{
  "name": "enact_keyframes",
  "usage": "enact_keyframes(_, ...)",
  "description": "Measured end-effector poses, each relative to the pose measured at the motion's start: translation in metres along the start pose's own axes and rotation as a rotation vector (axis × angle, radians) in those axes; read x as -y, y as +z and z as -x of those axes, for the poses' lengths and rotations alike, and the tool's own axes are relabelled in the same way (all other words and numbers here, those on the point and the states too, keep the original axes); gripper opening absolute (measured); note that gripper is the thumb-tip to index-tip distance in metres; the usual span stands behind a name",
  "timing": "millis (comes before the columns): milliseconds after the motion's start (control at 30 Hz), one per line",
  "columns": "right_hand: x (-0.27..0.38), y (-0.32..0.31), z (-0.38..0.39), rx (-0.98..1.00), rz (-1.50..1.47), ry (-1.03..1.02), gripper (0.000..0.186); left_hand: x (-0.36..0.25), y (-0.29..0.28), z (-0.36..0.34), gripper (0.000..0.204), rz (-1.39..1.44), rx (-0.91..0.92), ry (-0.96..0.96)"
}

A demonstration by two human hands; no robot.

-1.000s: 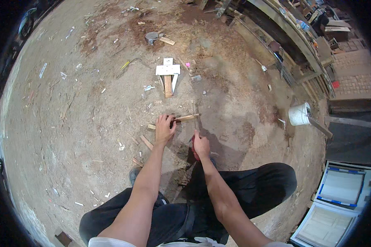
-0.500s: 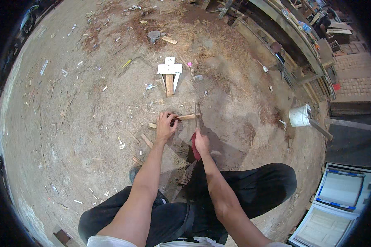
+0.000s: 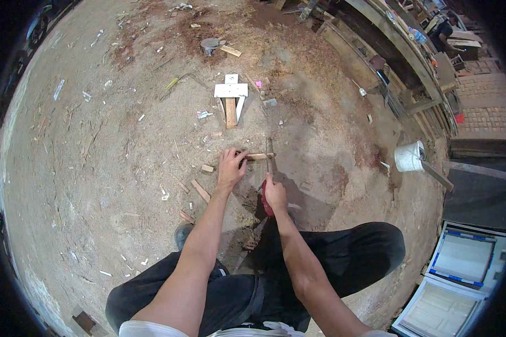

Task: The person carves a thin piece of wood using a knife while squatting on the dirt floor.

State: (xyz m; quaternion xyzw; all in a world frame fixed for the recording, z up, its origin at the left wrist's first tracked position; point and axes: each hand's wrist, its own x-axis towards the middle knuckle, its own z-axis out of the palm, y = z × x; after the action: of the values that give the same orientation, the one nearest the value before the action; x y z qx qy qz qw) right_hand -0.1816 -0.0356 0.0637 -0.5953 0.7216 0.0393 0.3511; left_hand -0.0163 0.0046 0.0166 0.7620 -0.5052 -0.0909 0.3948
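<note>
Low over the dirt floor, my left hand (image 3: 230, 170) is closed on the left end of a thin wooden strip (image 3: 257, 156), fingers curled over it. My right hand (image 3: 275, 194) grips the red handle (image 3: 265, 203) of a handsaw. Its narrow blade (image 3: 268, 150) points away from me and crosses the strip near its right end. Whether the teeth have cut into the wood is too small to tell. A short wooden block (image 3: 207, 168) lies just left of my left hand, and a flat wood piece (image 3: 200, 191) lies below it.
Ahead lies a wooden assembly (image 3: 231, 91) with white-faced pieces. Beyond it are a round grey object (image 3: 209, 44) and a wood offcut (image 3: 230, 51). A white bucket (image 3: 409, 157) stands at right, near white panels (image 3: 441, 306). Another person (image 3: 443, 35) is at the far upper right.
My left hand and the strip have shifted slightly away from me, and the strip lies more level. More of the short block shows beside that hand. My right hand still holds the saw.
</note>
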Motion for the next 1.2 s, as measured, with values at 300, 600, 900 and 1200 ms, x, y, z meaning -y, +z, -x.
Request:
enact_keyframes(300,0.007,-0.005,0.000,-0.104,-0.230,-0.129,0.061,0.001,0.004,-0.001,0.023,0.077,-0.019,-0.046)
enact_keyframes(600,0.090,-0.135,-0.082,-0.015,-0.254,-0.195,0.052,-0.008,0.009,-0.005,0.018,0.028,-0.009,-0.074)
enact_keyframes(900,0.092,-0.310,-0.133,0.026,0.783,-0.581,0.053,-0.025,0.030,-0.022,0.019,-0.013,-0.011,-0.072)
enact_keyframes(1200,-0.074,-0.206,-0.137,0.157,0.543,-0.706,0.068,-0.034,0.055,-0.058,0.048,-0.105,0.012,-0.013)
